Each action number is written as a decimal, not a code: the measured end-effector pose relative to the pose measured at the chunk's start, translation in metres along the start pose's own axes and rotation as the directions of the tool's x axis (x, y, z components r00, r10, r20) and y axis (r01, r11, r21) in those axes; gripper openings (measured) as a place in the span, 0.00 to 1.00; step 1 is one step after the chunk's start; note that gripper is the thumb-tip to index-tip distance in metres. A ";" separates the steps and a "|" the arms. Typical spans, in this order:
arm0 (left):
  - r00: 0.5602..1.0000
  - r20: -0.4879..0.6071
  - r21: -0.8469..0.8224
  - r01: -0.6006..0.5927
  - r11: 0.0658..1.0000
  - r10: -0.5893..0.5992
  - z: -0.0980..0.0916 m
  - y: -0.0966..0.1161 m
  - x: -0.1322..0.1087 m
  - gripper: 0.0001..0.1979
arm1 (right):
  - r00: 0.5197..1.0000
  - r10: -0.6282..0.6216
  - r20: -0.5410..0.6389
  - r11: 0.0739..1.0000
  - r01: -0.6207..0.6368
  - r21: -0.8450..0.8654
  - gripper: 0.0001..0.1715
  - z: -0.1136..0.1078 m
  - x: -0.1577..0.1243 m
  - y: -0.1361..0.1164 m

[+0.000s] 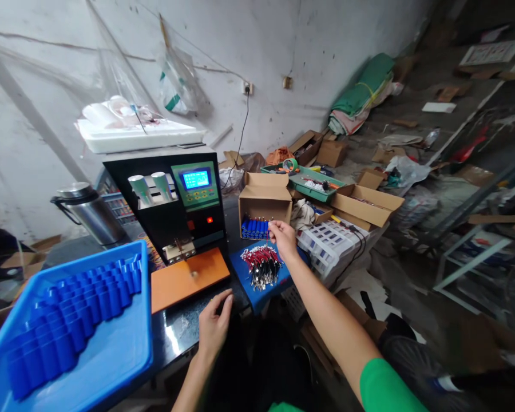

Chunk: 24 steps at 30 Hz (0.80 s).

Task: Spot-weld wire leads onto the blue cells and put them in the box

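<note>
My right hand [283,239] pinches a thin wire over a bundle of red and black wire leads [261,264] with white connectors at one end. The bundle lies on a blue surface [246,283]. Just behind the fingertips, blue cylindrical cells [254,227] are stacked in an open cardboard box [266,200]. My left hand [214,323] hovers at the table's front edge, loosely curled with thumb and forefinger apart and nothing visible in it. Near it is the orange plate [191,280] of a black spot-welding machine [154,209] with a lit screen [196,179].
At left, a blue tray [111,349] holds rows of blue-wrapped cell packs [86,303]. A steel jug [88,214] stands behind it. To the right are a white plastic crate [326,243], a green tray [313,186] and cardboard boxes [369,203]. Clutter covers the floor beyond.
</note>
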<state>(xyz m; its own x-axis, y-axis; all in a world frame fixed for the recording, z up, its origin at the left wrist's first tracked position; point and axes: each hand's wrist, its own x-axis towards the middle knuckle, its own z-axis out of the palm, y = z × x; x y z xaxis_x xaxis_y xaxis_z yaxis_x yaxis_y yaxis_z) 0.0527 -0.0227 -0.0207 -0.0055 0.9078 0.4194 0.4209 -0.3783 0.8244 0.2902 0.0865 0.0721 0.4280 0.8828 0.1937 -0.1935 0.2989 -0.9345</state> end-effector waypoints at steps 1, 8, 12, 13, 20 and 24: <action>0.998 -0.038 0.020 -0.051 0.999 0.051 -0.002 0.007 0.000 0.15 | 1.000 0.015 0.019 1.000 -0.015 0.001 0.18 0.007 -0.010 -0.001; 0.917 -0.059 0.413 -0.337 0.846 0.394 -0.009 0.044 0.012 0.13 | 0.980 0.145 0.138 0.988 -0.152 0.039 0.17 0.056 -0.079 0.015; 0.905 -0.051 0.525 -0.336 0.782 0.423 -0.014 0.036 0.016 0.10 | 0.967 0.181 0.177 0.980 -0.193 0.057 0.16 0.077 -0.104 0.027; 0.911 -0.060 0.509 -0.323 0.797 0.408 -0.016 0.033 0.015 0.09 | 0.966 0.185 0.182 0.978 -0.198 0.057 0.16 0.080 -0.108 0.029; 0.959 -0.260 -0.046 0.101 0.994 -0.110 -0.036 0.034 0.001 0.13 | 0.935 0.278 0.221 0.955 -0.294 0.043 0.20 0.086 -0.127 0.034; 0.907 -0.205 -0.339 0.288 0.896 -0.368 -0.053 0.041 -0.001 0.16 | 0.836 0.322 0.444 0.933 -0.360 0.001 0.21 0.085 -0.143 0.036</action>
<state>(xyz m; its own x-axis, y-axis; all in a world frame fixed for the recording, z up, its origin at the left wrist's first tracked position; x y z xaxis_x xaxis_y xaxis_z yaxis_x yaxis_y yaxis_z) 0.0224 -0.0490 0.0328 -0.3458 0.9255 0.1544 0.0683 -0.1393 0.9879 0.1466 0.0018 0.0364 -0.0970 0.9953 -0.0065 -0.3351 -0.0388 -0.9414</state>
